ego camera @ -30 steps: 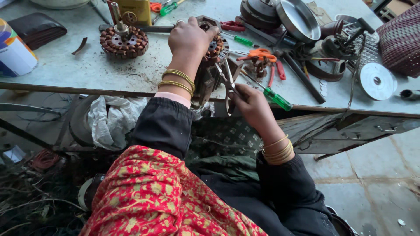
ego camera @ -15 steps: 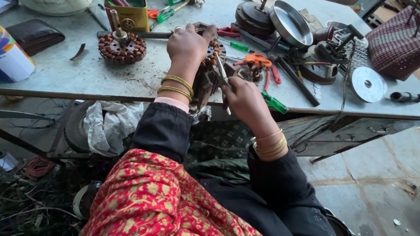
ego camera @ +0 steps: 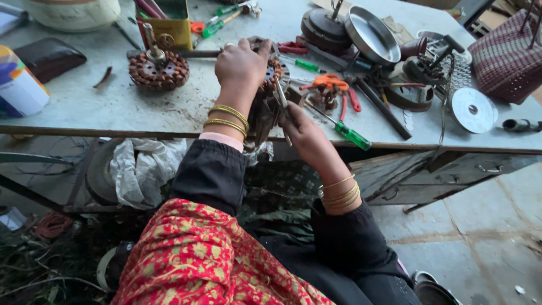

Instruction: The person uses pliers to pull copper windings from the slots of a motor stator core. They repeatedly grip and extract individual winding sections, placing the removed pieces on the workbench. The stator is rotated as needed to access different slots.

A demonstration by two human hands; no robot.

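Note:
My left hand [ego camera: 241,63] grips the top of a round motor stator with copper windings [ego camera: 272,79], holding it on edge at the near side of the grey workbench [ego camera: 101,107]. My right hand [ego camera: 304,134] holds a thin metal tool [ego camera: 282,104] against the stator's right side. Its tip is hidden among the windings. Both wrists wear gold bangles, and both sleeves are black.
A second wound stator [ego camera: 158,68] lies at the left. A green-handled screwdriver [ego camera: 347,131], orange pliers [ego camera: 330,83], a metal bowl [ego camera: 370,35], a silver disc [ego camera: 473,108], a yellow tin [ego camera: 169,22] and a checked bag [ego camera: 505,56] crowd the bench. A white cloth [ego camera: 144,166] hangs below.
My right hand has risen from the bench edge and brought the tool up against the stator. My left hand keeps its grip on the stator.

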